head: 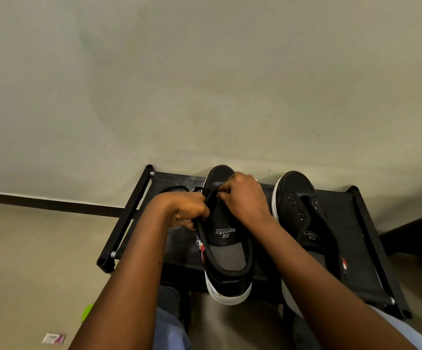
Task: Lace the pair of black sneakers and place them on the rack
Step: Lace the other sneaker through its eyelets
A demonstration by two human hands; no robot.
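Note:
Two black sneakers with white soles stand on the black rack point(371, 251), toes toward the wall. The left sneaker point(226, 261) is between my hands, its grey insole showing. My left hand point(187, 210) grips the black lace point(211, 195) at the shoe's left side. My right hand point(242, 197) pinches the lace over the tongue, hiding the eyelets. The right sneaker point(298, 198) stands unlaced, its metal eyelets bare, partly behind my right forearm. A loose loop of black lace point(176, 188) lies on the rack to the left.
The rack stands against a pale wall point(205, 72) with a dark skirting strip point(53, 202). On the beige floor at lower left lie a green object point(87, 312) and a small pink-white packet point(54, 339). My knees in light jeans are below.

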